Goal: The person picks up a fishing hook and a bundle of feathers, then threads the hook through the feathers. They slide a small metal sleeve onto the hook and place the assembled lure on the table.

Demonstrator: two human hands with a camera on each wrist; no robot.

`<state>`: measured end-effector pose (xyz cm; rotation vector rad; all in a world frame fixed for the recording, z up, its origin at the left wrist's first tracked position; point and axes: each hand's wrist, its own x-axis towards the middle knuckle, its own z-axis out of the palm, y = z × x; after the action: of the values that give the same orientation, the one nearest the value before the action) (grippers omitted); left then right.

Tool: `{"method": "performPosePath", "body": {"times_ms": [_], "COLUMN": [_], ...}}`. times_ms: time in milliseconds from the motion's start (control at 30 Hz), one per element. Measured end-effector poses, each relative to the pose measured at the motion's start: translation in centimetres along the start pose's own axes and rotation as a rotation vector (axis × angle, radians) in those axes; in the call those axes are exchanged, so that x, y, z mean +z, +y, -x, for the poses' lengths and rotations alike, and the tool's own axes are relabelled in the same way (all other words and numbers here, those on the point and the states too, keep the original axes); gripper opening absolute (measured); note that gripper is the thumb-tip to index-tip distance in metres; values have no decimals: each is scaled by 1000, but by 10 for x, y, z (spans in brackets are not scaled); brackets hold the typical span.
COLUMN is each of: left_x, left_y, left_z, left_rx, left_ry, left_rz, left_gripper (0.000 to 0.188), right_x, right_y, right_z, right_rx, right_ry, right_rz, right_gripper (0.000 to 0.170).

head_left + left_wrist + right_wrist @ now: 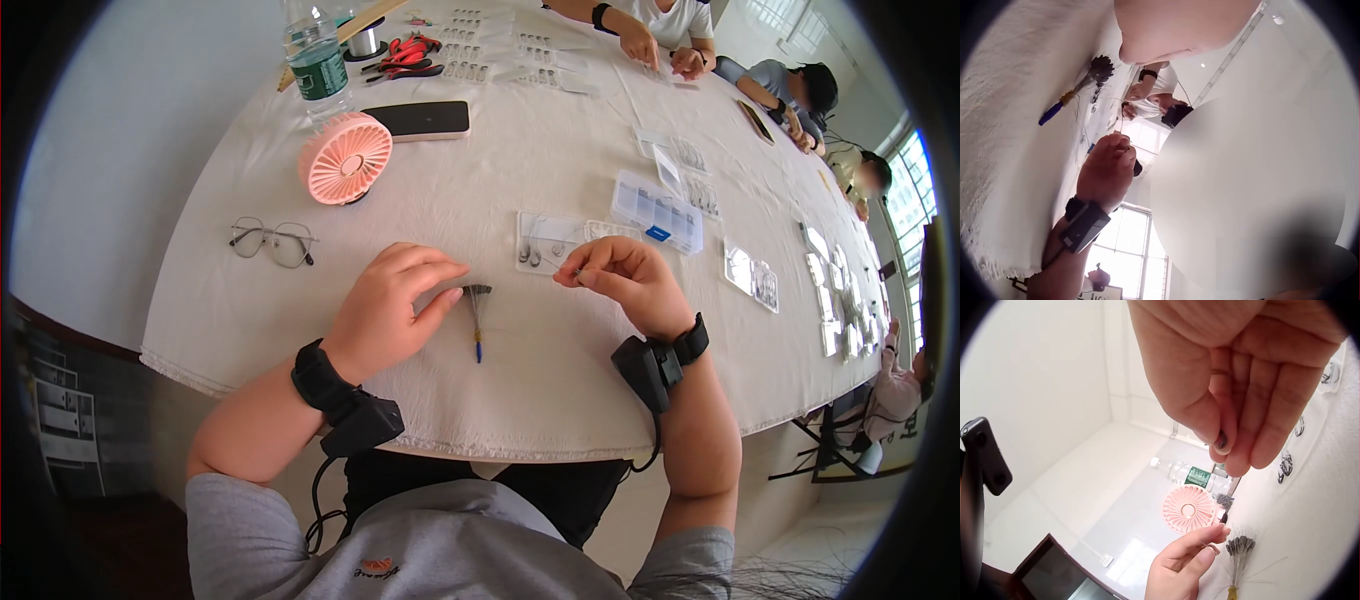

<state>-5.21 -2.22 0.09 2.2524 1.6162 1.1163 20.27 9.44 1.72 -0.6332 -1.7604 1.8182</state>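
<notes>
A bundle of thin strands with dark tips, a yellow binding and a blue end lies on the white cloth. Just left of its dark tips is my left hand, thumb and index finger apart. Whether a fine strand touches those fingers cannot be told. My right hand, raised over the cloth to the right, pinches a small dark piece between thumb and index finger; its other fingers extend alongside. In the left wrist view the bundle shows beyond the left hand.
Behind the right hand lie a flat clear case and a compartment box. Glasses, a pink fan, a black phone, a bottle and red pliers stand or lie left and back. Other people sit around the table.
</notes>
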Motion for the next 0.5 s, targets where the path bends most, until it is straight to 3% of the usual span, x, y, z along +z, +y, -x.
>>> {"method": "performPosePath", "body": {"times_ms": [500], "left_x": [0], "left_y": [0], "left_z": [1], "left_rx": [3], "left_ry": [-35], "left_rz": [65], "left_gripper": [24], "right_x": [-3], "right_y": [4], "right_z": [-1], "right_rx": [-7], "right_ry": [-46], "right_rz": [-12], "right_gripper": [1]}}
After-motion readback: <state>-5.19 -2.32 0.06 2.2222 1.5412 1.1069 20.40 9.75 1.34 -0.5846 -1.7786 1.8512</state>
